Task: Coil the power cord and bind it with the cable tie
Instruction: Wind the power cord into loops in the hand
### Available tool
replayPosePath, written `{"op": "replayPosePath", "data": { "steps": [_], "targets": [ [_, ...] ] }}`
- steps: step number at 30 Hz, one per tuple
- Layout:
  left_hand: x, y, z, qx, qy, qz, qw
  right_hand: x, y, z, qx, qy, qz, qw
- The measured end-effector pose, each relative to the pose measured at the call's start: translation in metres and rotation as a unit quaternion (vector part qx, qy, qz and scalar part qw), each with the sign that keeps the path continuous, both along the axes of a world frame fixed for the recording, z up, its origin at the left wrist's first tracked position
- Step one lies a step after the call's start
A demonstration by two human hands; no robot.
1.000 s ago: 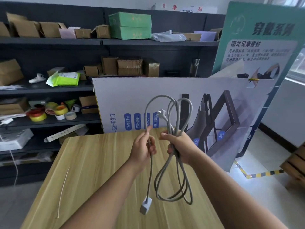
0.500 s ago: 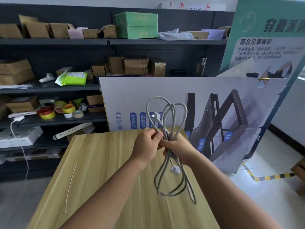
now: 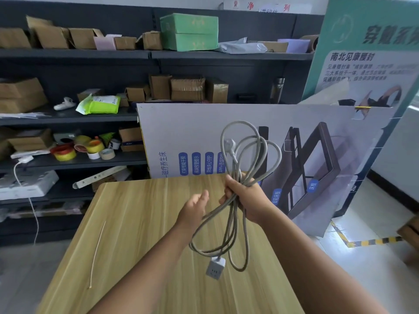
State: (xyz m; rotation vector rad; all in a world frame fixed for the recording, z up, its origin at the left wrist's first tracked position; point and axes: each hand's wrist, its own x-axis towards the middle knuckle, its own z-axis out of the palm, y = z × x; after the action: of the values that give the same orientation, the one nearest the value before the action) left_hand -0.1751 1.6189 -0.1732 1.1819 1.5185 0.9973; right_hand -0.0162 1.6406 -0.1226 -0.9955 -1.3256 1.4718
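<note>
- Head view: the left hand (image 3: 195, 208) is coming away from the cord (image 3: 240, 193). Half a second ago it was pressed against the bundle beside the right hand; it is now hanging released, fingers loose, just left of the loops and gripping nothing.
- The right hand (image 3: 246, 197) is grasping the bundle alone, clenched round its waist. Loops are standing up above the fist with the plug (image 3: 230, 146) among them, and longer loops are hanging below.
- The socket cube (image 3: 215, 267) is dangling at the bottom of the lower loops, above the table (image 3: 136, 223); half a second ago it was riding higher, close under the hands.
- Judgement: coiling is looking finished, though the loops are uneven. The freed left hand is probably heading for the tie.
- The tie (image 3: 97, 252) is lying straight and untouched near the table's left edge, well apart from both hands.
- Risk, as judged: one fist is carrying every loop, so some may be slipping loose before binding.
- Surface: a light wood-grain table, bearing only the tie.
- Room: a printed board (image 3: 192, 137) is leaning behind the table; dark shelves (image 3: 74, 53) are holding cartons, tape rolls (image 3: 77, 150) and packets; a green banner (image 3: 371, 53) is standing at right.
</note>
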Motion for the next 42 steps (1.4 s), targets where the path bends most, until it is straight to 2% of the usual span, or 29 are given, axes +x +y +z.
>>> {"op": "replayPosePath", "data": {
  "steps": [2, 4, 6, 8, 10, 12, 16, 20, 22, 24, 27, 29, 32, 35, 37, 40, 42],
  "targets": [
    [-0.005, -0.007, -0.022, -0.072, -0.061, -0.129, 0.987, -0.001, 0.001, -0.002, 0.006, 0.03, -0.011, 0.999],
    [0.0, -0.017, -0.035, -0.079, -0.123, -0.228, 0.963, -0.006, 0.0, -0.002, 0.002, 0.074, -0.029, 0.997],
    [0.008, -0.021, -0.039, -0.067, -0.19, -0.252, 0.947, -0.012, 0.0, -0.004, 0.0, 0.108, -0.062, 0.992],
    [0.01, -0.023, -0.029, -0.027, -0.176, -0.272, 0.946, -0.019, -0.003, -0.004, -0.005, 0.136, -0.098, 0.986],
    [0.008, -0.021, -0.017, 0.006, -0.117, -0.306, 0.945, -0.026, -0.005, -0.007, -0.023, 0.168, -0.131, 0.977],
    [0.009, -0.019, -0.01, 0.012, -0.083, -0.3, 0.95, -0.035, -0.008, -0.013, -0.048, 0.212, -0.145, 0.965],
    [0.014, -0.022, -0.011, 0.032, 0.008, -0.167, 0.985, -0.046, -0.004, -0.03, -0.097, 0.292, -0.15, 0.94],
    [0.006, -0.025, -0.018, 0.012, 0.122, -0.114, 0.986, -0.049, 0.006, -0.047, -0.184, 0.363, -0.136, 0.903],
    [-0.001, -0.022, -0.019, 0.022, 0.266, -0.106, 0.958, -0.048, 0.012, -0.057, -0.243, 0.409, -0.123, 0.871],
    [-0.009, -0.015, -0.019, 0.034, 0.42, -0.096, 0.902, -0.047, 0.018, -0.068, -0.296, 0.441, -0.106, 0.841],
    [-0.011, -0.007, -0.022, 0.032, 0.508, -0.091, 0.856, -0.047, 0.028, -0.083, -0.352, 0.472, -0.096, 0.802],
    [-0.007, -0.009, -0.026, 0.033, 0.522, -0.096, 0.847, -0.049, 0.032, -0.088, -0.366, 0.471, -0.107, 0.796],
    [-0.007, -0.014, -0.031, 0.022, 0.496, -0.09, 0.863, -0.051, 0.037, -0.097, -0.392, 0.457, -0.108, 0.791],
    [-0.016, -0.022, -0.038, -0.014, 0.423, -0.073, 0.903, -0.062, 0.036, -0.109, -0.41, 0.452, -0.097, 0.786],
    [-0.027, -0.025, -0.045, -0.057, 0.338, -0.063, 0.937, -0.076, 0.034, -0.117, -0.416, 0.442, -0.088, 0.79],
    [-0.05, -0.024, -0.049, -0.122, 0.227, -0.043, 0.965, -0.101, 0.032, -0.125, -0.409, 0.419, -0.06, 0.809],
    [-0.067, -0.024, -0.053, -0.15, 0.072, -0.027, 0.986, -0.123, 0.034, -0.127, -0.399, 0.392, -0.036, 0.828]
  ]
}}
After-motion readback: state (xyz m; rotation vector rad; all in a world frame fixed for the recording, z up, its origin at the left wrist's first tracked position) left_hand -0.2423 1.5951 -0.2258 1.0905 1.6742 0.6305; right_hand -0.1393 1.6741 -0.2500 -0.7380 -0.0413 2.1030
